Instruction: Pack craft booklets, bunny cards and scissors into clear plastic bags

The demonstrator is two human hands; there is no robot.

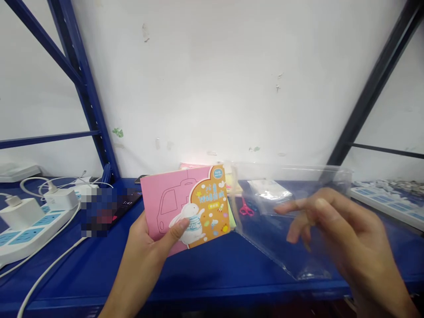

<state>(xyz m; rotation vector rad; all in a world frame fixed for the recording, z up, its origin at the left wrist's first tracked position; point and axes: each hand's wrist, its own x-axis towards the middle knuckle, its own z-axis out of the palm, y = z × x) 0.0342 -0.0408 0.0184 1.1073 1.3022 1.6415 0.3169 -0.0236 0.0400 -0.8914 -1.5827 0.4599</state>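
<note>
My left hand (150, 245) grips a pink booklet (185, 205) with a car outline and an orange rabbit picture, thumb pressed on its cover. The booklet's right edge sits at the mouth of a clear plastic bag (281, 221). My right hand (338, 238) holds that bag from the near side, fingers curled along its upper edge, blurred by motion. Through the bag I see small pink scissors (245, 208) and a small clear packet (269, 189) lying on the blue shelf (215, 269).
A white power strip (29, 232) with white chargers (61, 198) and cables lies at the left. A dark phone (127, 204) lies beside a blurred patch. Blue rack posts (82, 88) rise at left, a dark one (374, 84) at right. Another power strip (384, 199) sits far right.
</note>
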